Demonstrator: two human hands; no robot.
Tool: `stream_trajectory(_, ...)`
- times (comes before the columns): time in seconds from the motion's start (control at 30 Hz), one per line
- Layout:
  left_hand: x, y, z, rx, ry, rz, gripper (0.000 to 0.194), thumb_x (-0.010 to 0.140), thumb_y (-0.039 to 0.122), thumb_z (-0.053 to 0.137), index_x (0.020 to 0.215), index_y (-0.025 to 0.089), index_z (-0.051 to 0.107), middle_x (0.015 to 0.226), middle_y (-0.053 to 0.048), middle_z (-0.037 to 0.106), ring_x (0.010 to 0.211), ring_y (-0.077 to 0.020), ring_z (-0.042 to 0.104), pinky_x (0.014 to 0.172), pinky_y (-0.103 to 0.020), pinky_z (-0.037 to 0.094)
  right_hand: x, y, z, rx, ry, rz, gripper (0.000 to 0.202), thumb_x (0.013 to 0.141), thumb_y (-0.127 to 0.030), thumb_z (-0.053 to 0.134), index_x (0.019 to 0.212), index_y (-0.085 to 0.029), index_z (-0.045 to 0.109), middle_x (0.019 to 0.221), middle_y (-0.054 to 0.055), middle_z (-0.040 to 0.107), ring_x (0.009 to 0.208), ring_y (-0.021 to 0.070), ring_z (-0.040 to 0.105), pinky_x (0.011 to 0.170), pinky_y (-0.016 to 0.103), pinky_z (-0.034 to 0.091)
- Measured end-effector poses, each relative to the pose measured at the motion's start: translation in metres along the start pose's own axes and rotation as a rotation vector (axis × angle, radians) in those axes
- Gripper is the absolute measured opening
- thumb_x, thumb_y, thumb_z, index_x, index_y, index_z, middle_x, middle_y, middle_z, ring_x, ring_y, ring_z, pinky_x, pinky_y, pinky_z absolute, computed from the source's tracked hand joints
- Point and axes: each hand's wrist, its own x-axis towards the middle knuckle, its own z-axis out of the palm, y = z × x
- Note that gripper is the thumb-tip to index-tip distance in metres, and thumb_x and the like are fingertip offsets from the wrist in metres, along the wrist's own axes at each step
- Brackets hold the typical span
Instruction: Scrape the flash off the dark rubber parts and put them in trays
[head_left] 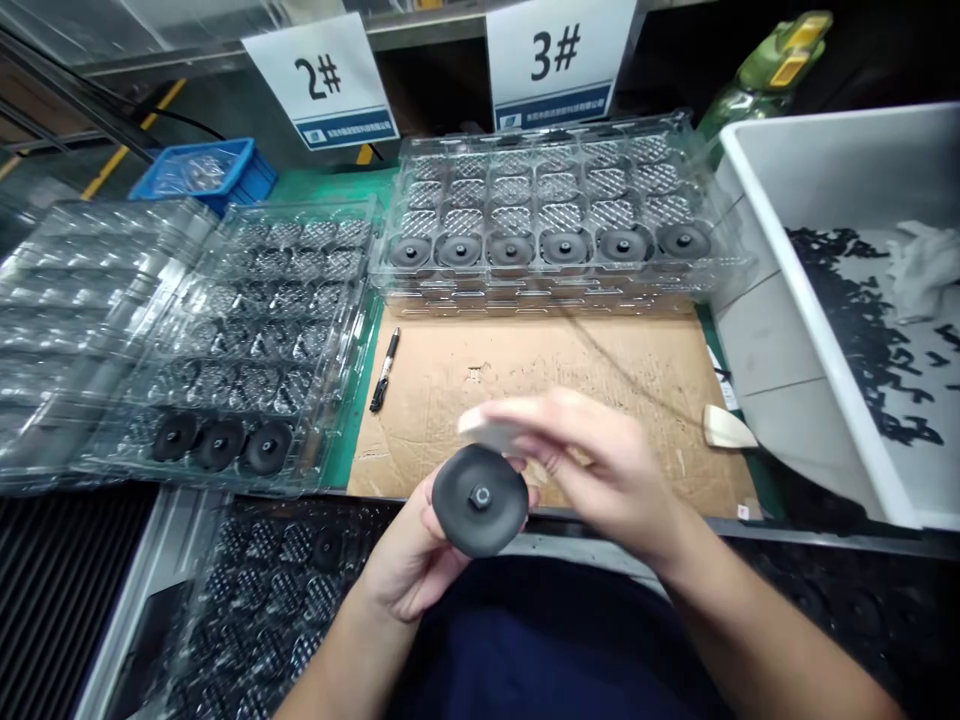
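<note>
My left hand (pixel 420 555) holds a round black part (pixel 481 500) with a small hub at its centre, its face turned up toward the camera. Just above the part's upper edge, my right hand (pixel 592 455) pinches a pale, flat-looking piece (pixel 491 430), blurred by motion. Whether that piece touches the black part I cannot tell. Both hands are over the near edge of a brown cardboard sheet (pixel 450 400). Behind it, a stack of clear trays (pixel 547 275) carries a front row of similar black parts (pixel 565 247).
A pen (pixel 385 370) and a pale block (pixel 729 428) lie on the cardboard. Clear trays (pixel 247 340) stand at the left, with a blue bin (pixel 247 180) behind. At the right is a white tub (pixel 810 330) with small black pieces. Another tray (pixel 262 600) sits low at the left.
</note>
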Motion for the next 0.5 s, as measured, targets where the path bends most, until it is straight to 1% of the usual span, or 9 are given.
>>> stream_trajectory(0.07,-0.003,0.002,-0.003,-0.078,-0.082,-0.015,0.042,0.067,0.016,0.071,0.107,0.02,0.061,0.106,-0.005,0.068,0.094,-0.0235,0.064,0.08,-0.029,0.052,-0.01,0.015,0.006,0.001,0.129,0.227,0.027,0.09,-0.02,0.043,0.114,-0.025,0.055,0.107,0.002,0.062,0.095,0.0141,0.056,0.081,0.027,0.043)
stream_trajectory(0.1,-0.003,0.003,-0.005,-0.108,-0.112,-0.017,0.044,0.067,0.015,0.07,0.109,0.022,0.06,0.109,-0.005,0.066,0.096,-0.0247,0.064,0.081,-0.03,0.052,-0.019,0.024,0.011,-0.017,0.165,0.313,0.027,0.09,-0.022,0.044,0.115,-0.026,0.054,0.111,0.002,0.061,0.1,0.0152,0.056,0.083,0.028,0.043)
stream_trajectory(0.13,-0.003,0.003,-0.006,-0.123,-0.129,-0.017,0.045,0.067,0.015,0.069,0.11,0.022,0.06,0.111,-0.005,0.066,0.097,-0.0253,0.063,0.081,-0.03,0.052,-0.03,0.032,0.018,-0.036,0.155,0.371,0.028,0.09,-0.024,0.043,0.116,-0.025,0.053,0.115,0.003,0.059,0.104,0.0163,0.055,0.085,0.029,0.044)
stream_trajectory(0.2,-0.002,0.002,-0.008,-0.128,-0.15,-0.017,0.045,0.068,0.014,0.069,0.11,0.021,0.059,0.111,-0.005,0.066,0.097,-0.0254,0.063,0.081,-0.03,0.052,-0.052,0.05,0.034,-0.068,0.052,0.4,0.029,0.09,-0.024,0.041,0.117,-0.023,0.052,0.115,0.005,0.06,0.105,0.0181,0.055,0.086,0.032,0.045)
stream_trajectory(0.27,0.001,0.002,-0.009,-0.119,-0.16,-0.022,0.045,0.067,0.014,0.069,0.111,0.022,0.059,0.11,-0.005,0.066,0.097,-0.0254,0.063,0.08,-0.029,0.053,-0.068,0.065,0.047,-0.097,-0.057,0.378,0.029,0.09,-0.021,0.04,0.114,-0.022,0.054,0.105,0.005,0.064,0.096,0.0181,0.059,0.081,0.033,0.048)
stream_trajectory(0.33,0.002,0.001,-0.009,-0.101,-0.17,-0.029,0.044,0.068,0.014,0.069,0.111,0.022,0.059,0.11,-0.004,0.067,0.098,-0.0255,0.063,0.079,-0.028,0.053,-0.073,0.073,0.049,-0.11,-0.104,0.358,0.028,0.088,-0.019,0.041,0.11,-0.023,0.058,0.094,0.003,0.066,0.087,0.0174,0.061,0.077,0.033,0.049)
stream_trajectory(0.4,0.002,0.001,-0.01,-0.078,-0.177,-0.033,0.044,0.07,0.016,0.068,0.112,0.022,0.058,0.112,-0.005,0.066,0.099,-0.0261,0.063,0.08,-0.029,0.052,-0.067,0.065,0.038,-0.122,-0.065,0.373,0.029,0.089,-0.019,0.041,0.112,-0.024,0.057,0.095,0.003,0.066,0.086,0.017,0.061,0.075,0.032,0.049)
stream_trajectory(0.47,0.001,0.0,-0.01,-0.055,-0.177,-0.033,0.045,0.07,0.018,0.069,0.113,0.022,0.058,0.112,-0.006,0.065,0.099,-0.0264,0.063,0.081,-0.03,0.051,-0.053,0.039,0.019,-0.147,0.041,0.38,0.03,0.09,-0.02,0.041,0.117,-0.025,0.053,0.105,0.003,0.063,0.093,0.0166,0.059,0.076,0.03,0.047)
stream_trajectory(0.5,0.001,-0.001,-0.009,-0.039,-0.162,-0.037,0.045,0.068,0.018,0.07,0.112,0.022,0.058,0.111,-0.006,0.066,0.098,-0.026,0.063,0.082,-0.03,0.051,-0.046,0.022,0.008,-0.162,0.133,0.365,0.03,0.089,-0.021,0.044,0.117,-0.026,0.053,0.108,0.002,0.061,0.092,0.0161,0.058,0.074,0.028,0.046)
